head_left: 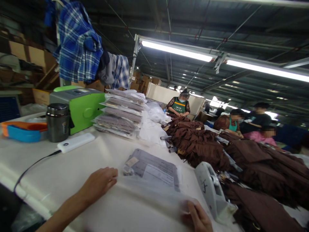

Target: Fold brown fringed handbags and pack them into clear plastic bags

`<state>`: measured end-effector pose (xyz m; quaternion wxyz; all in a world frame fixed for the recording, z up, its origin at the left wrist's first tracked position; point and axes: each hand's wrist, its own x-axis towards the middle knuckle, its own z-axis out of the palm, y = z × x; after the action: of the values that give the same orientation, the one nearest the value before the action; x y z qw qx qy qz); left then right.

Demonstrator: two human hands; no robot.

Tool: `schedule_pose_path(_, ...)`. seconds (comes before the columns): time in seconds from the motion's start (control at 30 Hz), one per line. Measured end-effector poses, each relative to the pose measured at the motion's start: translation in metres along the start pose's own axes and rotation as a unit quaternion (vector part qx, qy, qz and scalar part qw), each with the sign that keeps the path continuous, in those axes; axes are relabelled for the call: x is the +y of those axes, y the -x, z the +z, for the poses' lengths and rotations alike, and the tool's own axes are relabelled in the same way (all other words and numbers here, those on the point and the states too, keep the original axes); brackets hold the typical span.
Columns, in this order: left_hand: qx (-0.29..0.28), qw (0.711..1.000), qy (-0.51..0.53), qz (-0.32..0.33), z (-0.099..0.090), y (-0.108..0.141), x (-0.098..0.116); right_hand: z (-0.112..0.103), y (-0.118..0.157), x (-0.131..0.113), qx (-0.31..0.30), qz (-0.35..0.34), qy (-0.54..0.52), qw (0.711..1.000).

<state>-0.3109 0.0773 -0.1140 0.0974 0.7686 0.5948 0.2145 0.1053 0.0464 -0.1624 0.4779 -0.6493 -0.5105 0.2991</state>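
A clear plastic bag (154, 195) lies on the white table in front of me, its near part smooth and see-through. In or under its far part is a flat grey piece (154, 161) with a white printed sheet and a small tan tag. My left hand (102, 182) is at the bag's left edge, fingers curled and closed on the film. At the right edge, my right hand (197, 216) pinches the bag between thumb and fingers, slightly blurred. A white tape dispenser (210, 190) stands just beyond my right hand.
Heaped brown garments (200, 141) cover the right side. At the back left stand a stack of bagged grey pieces (120, 116), a green-and-grey machine (84, 106), a dark flask (57, 124), a white power bank (76, 142) and tape rings (23, 132). Co-workers (180, 104) are farther back.
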Motion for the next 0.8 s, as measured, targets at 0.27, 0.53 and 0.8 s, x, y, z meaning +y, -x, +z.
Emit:
schedule_pose_path(0.27,0.073,0.980,0.161,-0.096,0.010,-0.036,0.014,0.022,-0.026,-0.025,0.076,-0.061,0.199,0.975)
schedule_pose_path(0.53,0.014,0.979,-0.034,-0.199,0.034,-0.059,0.022,0.027,-0.035,-0.027,0.023,-0.037,0.453,0.891)
schedule_pose_path(0.8,-0.023,0.977,-0.097,-0.190,0.032,-0.062,0.023,0.021,-0.025,-0.023,0.000,-0.007,0.491,0.871)
